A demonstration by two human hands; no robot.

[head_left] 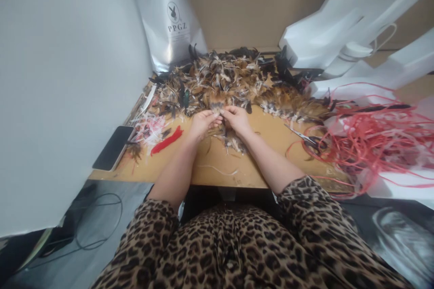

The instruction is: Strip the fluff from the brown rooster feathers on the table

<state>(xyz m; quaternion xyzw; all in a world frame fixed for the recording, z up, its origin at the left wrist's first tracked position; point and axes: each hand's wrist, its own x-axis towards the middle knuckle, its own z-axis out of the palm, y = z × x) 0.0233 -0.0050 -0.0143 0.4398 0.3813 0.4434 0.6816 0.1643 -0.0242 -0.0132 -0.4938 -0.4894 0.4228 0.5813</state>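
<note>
My left hand (205,123) and my right hand (236,119) meet over the table, fingertips pinched together at the base of a small feather bunch (216,100). Its brown and grey plumes fan upward, away from me. Both hands are closed on it, and the quill ends are mostly covered by my fingers. Just behind lies a wide heap of brown, white and black feathers (224,70). Loose feather scraps (233,142) lie below my right wrist. To the left of my left hand is a bundle of red thread (167,141).
A dark-screened phone (114,148) lies at the left edge beside pink and white scraps (151,128). Scissors (307,139) rest on the right near a tangle of red plastic strips (373,140). A silver bag (171,22) stands behind; a white panel (68,76) borders the left.
</note>
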